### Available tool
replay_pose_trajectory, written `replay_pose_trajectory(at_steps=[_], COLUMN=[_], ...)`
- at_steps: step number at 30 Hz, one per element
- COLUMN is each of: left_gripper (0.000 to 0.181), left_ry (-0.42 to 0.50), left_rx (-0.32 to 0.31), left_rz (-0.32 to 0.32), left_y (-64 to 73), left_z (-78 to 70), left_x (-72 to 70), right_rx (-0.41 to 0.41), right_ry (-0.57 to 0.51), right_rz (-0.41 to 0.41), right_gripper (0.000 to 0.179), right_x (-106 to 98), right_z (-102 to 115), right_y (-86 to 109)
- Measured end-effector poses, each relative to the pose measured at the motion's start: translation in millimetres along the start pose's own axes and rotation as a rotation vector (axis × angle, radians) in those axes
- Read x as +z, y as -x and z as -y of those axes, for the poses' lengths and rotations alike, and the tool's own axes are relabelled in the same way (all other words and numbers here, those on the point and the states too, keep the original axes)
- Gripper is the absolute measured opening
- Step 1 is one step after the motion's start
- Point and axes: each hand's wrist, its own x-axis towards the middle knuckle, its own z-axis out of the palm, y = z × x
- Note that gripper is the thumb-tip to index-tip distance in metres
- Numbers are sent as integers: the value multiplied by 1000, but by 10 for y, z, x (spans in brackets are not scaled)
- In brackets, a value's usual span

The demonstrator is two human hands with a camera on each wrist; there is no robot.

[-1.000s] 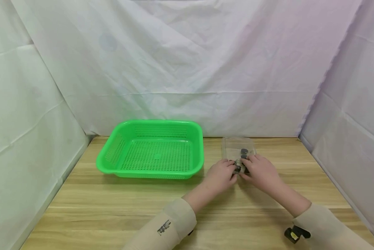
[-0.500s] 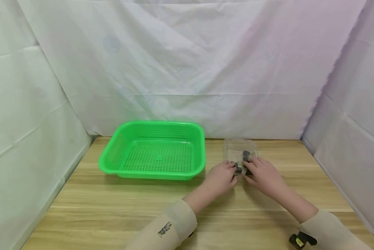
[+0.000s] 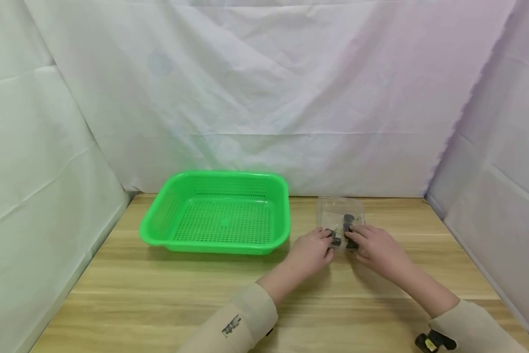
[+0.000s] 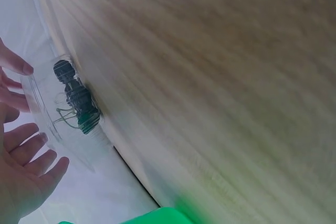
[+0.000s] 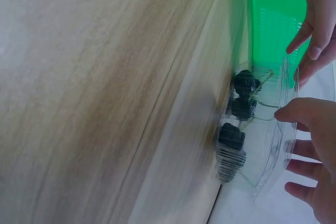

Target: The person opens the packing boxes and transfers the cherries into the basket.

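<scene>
A clear plastic box stands at the back right of the table, with several dark cherries inside, thin green stems showing. My left hand is at the box's front left corner, fingers spread and slightly bent at its edge. At the front right corner is my right hand. In the right wrist view its thumb touches the box's rim and the other fingers lie spread along the top. Seen from the head, my hands hide part of the box's front edge.
A green perforated plastic basket stands on the wooden table, to the left of the box. White cloth hangs behind the table and along both sides.
My right hand has shifted a little to the right along the box's front edge, away from the left hand. The left hand stays at its corner, and the head view has moved slightly.
</scene>
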Motion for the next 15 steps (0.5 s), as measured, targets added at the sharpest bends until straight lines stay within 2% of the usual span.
replay_pose_trajectory(at_steps=[8, 15], left_gripper=[31, 29], left_ry=[51, 83], left_rx=[-22, -18], left_rz=[-11, -35], left_y=[23, -6], left_z=[22, 46], left_x=[28, 42], right_rx=[-36, -60], right_ry=[6, -3], right_rz=[-18, -4], right_gripper=[53, 59], right_x=[27, 3], right_z=[-21, -50], right_y=[41, 69])
